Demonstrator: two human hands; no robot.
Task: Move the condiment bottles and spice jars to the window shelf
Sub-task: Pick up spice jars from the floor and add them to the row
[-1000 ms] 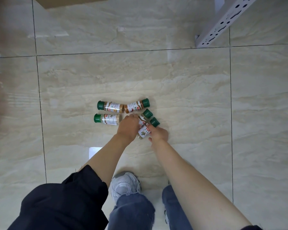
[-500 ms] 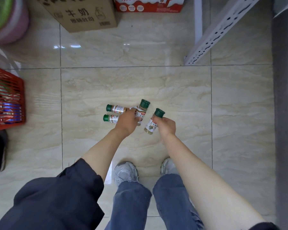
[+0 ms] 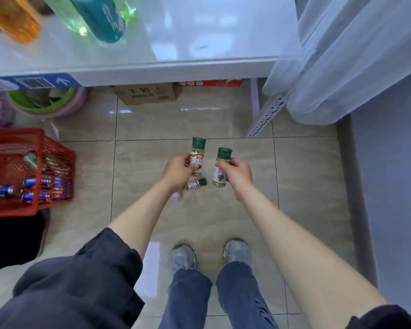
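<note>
- One head-worn wide-angle view looks steeply down from standing height.
- White shelf [image 3: 152, 67] fills the upper frame; tiled floor [image 3: 306, 186] and shoes [image 3: 183, 257] lie far below.

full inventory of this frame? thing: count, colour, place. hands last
spice jars, held: two, green caps, one in each hand, above the floor
spice jars, loose: at least two, one green cap showing, on the floor, partly behind the left wrist
shelf: one, white, top of frame
bottles: three, orange, green, teal, blurred, on the shelf at upper left
basket: one, red mesh, left on the floor, blue cans inside
cardboard box: one, brown, under the shelf
basin: one, green and pink, under the shelf at left
curtain: one, white, upper right
shoes: two, grey, bottom centre
left hand: grips one jar
right hand: grips the other jar
</note>
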